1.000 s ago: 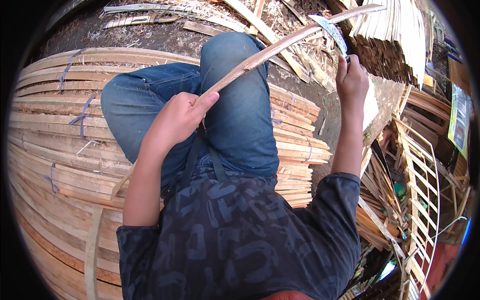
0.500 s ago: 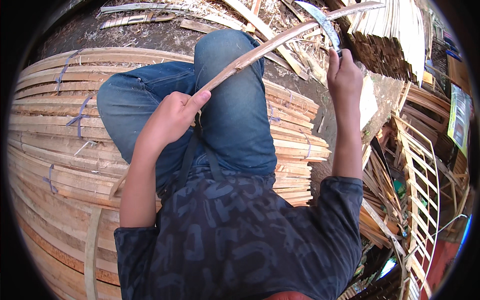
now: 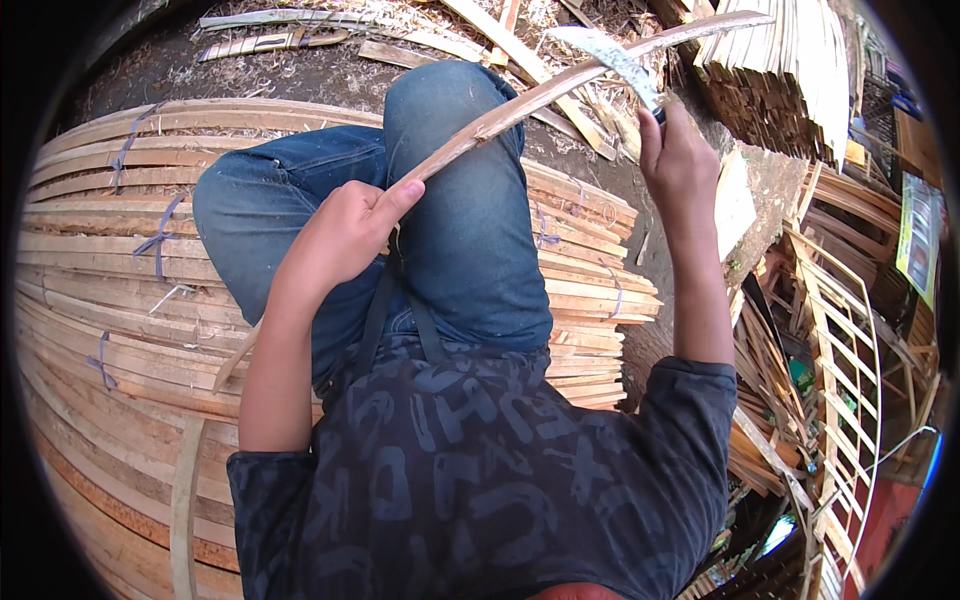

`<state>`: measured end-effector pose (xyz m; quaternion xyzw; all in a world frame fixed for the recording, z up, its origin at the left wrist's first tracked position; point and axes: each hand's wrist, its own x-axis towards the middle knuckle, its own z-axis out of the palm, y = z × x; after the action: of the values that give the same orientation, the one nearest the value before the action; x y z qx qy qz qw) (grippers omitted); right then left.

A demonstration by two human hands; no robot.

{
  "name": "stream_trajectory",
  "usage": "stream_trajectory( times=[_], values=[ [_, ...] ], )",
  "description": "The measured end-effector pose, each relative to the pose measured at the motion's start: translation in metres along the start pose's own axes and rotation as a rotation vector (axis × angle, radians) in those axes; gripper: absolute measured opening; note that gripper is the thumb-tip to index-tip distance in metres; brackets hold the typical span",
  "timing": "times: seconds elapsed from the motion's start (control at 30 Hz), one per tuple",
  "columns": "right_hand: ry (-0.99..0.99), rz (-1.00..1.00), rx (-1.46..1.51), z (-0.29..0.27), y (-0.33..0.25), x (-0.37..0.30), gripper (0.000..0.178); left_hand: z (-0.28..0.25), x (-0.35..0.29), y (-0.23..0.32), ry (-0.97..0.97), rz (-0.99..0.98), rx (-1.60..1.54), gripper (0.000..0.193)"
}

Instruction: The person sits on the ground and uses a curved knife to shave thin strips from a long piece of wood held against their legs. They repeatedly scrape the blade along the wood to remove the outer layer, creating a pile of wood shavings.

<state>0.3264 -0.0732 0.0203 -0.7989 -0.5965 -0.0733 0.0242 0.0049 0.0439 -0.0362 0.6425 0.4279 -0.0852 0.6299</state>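
A long, curved wooden strip (image 3: 530,102) slants up to the right across my raised knee. My left hand (image 3: 355,222) is closed round its near end, thumb along the top. My right hand (image 3: 682,165) grips the dark handle of a sickle-like curved knife (image 3: 618,62), mostly hidden in the fist. The pale blade crosses the strip near its far part, its tip pointing left; whether the edge touches the wood I cannot tell. A rough, split patch shows on the strip above the knee.
Tied bundles of wooden slats (image 3: 110,240) lie under and left of my legs. A stack of thin boards (image 3: 775,90) stands at the far right. Wood shavings and offcuts (image 3: 590,120) litter the ground ahead. A slatted wooden frame (image 3: 835,370) leans on the right.
My right hand and the knife have moved slightly left and nearer to me along the strip. The strip's far end has dipped a little; my left hand stays in place.
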Motion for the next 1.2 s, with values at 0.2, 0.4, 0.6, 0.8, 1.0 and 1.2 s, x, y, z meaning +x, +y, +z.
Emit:
stream_trajectory(
  times=[0.2,0.4,0.6,0.8,1.0,1.2],
  values=[
    [0.09,0.235,-0.088,-0.008,0.077,0.016,0.035,0.0,0.001,0.006,0.009,-0.01,0.03,0.073],
    [-0.069,0.003,0.204,0.0,-0.018,-0.008,0.031,-0.001,0.002,0.002,-0.033,-0.015,0.011,0.073],
    [0.052,0.078,-0.138,0.0,0.052,0.017,0.036,0.001,0.0,0.006,-0.025,0.029,-0.017,0.074],
    [-0.045,0.107,-0.014,-0.013,0.023,0.011,0.037,0.0,0.004,0.007,-0.021,-0.016,0.034,0.073],
    [-0.015,-0.102,0.03,0.0,-0.014,-0.003,0.033,0.001,0.003,-0.002,-0.009,-0.01,0.006,0.072],
    [0.149,0.546,-0.444,-0.028,0.232,-0.009,0.046,-0.003,0.004,-0.004,-0.011,0.023,-0.002,0.072]
  ],
)
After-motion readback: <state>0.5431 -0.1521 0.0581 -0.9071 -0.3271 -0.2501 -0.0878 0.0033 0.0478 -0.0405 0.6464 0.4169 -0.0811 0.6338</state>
